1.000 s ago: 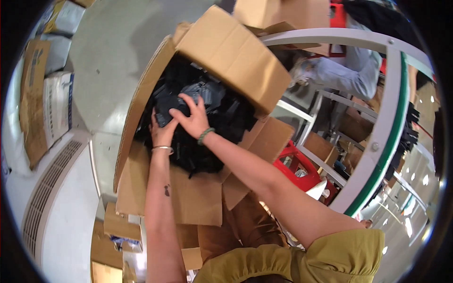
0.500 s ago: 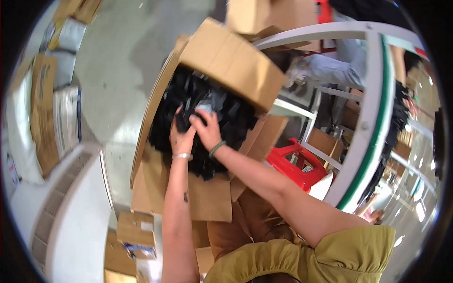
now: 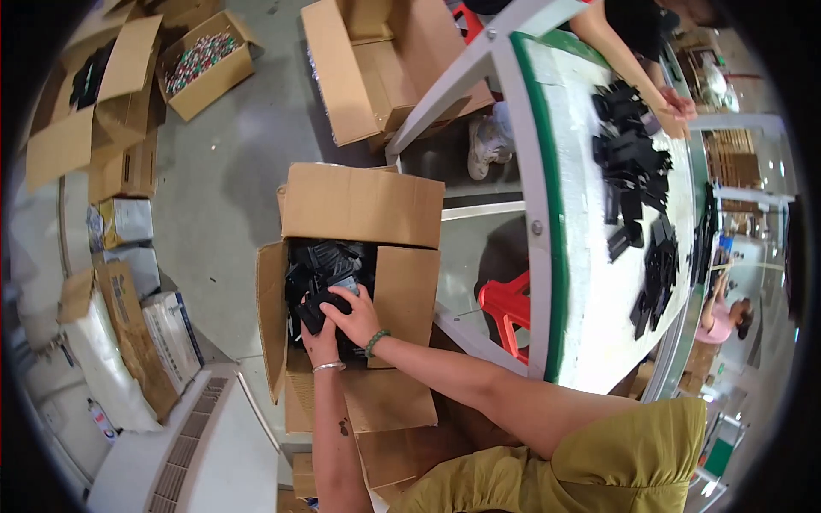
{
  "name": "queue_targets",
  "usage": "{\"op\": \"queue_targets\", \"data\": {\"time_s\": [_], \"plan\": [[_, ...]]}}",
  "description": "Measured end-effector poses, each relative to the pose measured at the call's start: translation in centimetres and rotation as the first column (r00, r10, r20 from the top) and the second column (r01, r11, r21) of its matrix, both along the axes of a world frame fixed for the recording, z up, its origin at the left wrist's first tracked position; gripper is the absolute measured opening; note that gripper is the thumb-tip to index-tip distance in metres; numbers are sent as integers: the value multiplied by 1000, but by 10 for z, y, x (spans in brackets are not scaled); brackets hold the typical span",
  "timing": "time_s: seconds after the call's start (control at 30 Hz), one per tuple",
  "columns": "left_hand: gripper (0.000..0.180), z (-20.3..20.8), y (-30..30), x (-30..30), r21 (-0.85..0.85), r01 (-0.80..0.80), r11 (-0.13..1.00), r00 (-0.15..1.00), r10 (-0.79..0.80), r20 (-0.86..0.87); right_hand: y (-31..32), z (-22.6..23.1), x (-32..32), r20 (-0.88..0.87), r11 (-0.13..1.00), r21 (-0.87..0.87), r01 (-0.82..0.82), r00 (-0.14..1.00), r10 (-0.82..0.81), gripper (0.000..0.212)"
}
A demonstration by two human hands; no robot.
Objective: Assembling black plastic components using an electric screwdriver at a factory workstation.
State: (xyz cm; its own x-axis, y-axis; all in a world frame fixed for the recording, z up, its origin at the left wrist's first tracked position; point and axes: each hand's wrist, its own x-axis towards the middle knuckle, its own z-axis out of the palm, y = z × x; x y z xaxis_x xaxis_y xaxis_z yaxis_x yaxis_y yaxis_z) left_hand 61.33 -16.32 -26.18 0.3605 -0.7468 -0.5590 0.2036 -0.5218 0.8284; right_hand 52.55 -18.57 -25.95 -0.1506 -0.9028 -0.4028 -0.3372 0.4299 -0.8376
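Observation:
An open cardboard box [image 3: 363, 202] stands in front of me with its flaps folded outward. Many loose black plastic parts [image 3: 323, 258] lie inside it, heaped at the far side. Both hands are over the heap, close together. My left hand [image 3: 321, 347] is closed around a small bunch of black plastic pieces [image 3: 315, 311]. From the right, my right hand [image 3: 358, 316] grips the same bunch, thumb and fingers pressed against it. The exact shape of the pieces is hard to make out, and my fingers cover part of them.
At right, a white table [image 3: 575, 282] with a green edge carries piles of black parts [image 3: 633, 154], near another person's hands [image 3: 676, 111]. A red stool [image 3: 506, 312] stands beneath. More cardboard boxes [image 3: 342, 77] stand ahead and far left; a white unit [image 3: 214, 445] is at left.
The view has swung up and right, so the box now sits lower and straighter, and the tabletop shows. Both hands remain together on black pieces in the box.

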Motion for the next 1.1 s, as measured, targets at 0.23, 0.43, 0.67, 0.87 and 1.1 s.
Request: {"op": "queue_targets", "data": {"time_s": [0.23,0.43,0.67,0.87,1.1], "plan": [[55,16,12,42,120,-6,993,997,-2,73,0,59,21,-9,956,281,-86,996,93,49],[55,64,-9,9,155,115,981,989,-127,71,0,80,-10,-15,954,299,11,1000,-6,58],[57,100,0,20,25,156,987,986,-157,64,12,122,-5,64,966,259,-6,998,-10,59],[51,197,-12,-5,-27,107,994,993,-108,-48,7,215,-25,62,992,-16,127,990,-126,48],[43,281,-25,-42,-226,183,957,978,-153,143,4,287,-54,140,941,-222,255,963,-229,48]]}}
